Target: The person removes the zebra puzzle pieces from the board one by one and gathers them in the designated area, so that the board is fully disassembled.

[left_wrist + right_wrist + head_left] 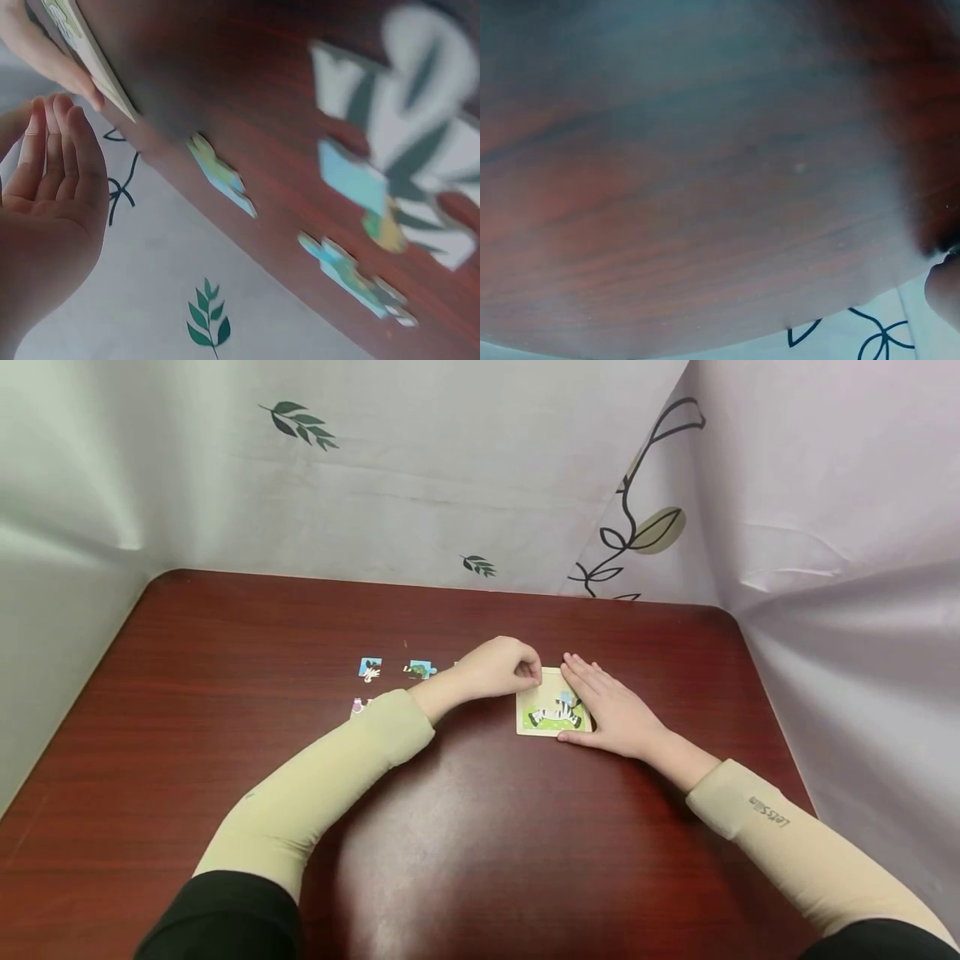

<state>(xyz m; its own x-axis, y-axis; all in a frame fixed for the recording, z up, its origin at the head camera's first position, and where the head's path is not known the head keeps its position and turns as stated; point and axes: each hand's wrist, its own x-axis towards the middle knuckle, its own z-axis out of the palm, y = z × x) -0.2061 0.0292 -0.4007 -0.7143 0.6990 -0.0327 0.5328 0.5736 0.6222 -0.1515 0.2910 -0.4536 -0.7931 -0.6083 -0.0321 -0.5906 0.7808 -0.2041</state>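
Note:
A small square puzzle board (pixel 521 718) with a pale rim shows a zebra puzzle picture (pixel 557 713) on green. My right hand (pixel 617 718) lies along its right side, fingers extended and thumb at the near edge. My left hand (pixel 495 668) hovers at the board's upper left, fingers bent toward the thumb. In the left wrist view that left hand (pixel 56 165) shows its palm, fingertips close together near the thumb; I cannot tell whether a piece is pinched there. The right wrist view catches mostly table and a sliver of hand (pixel 945 289).
Loose puzzle pieces lie left of the board: a blue one with white (pixel 370 669), a blue-green one (pixel 422 669) and a pinkish one (pixel 357 704). A large zebra-striped piece (pixel 412 142) appears close in the left wrist view. Pale curtain (pixel 450 468) borders the reddish-brown table (pixel 480 860).

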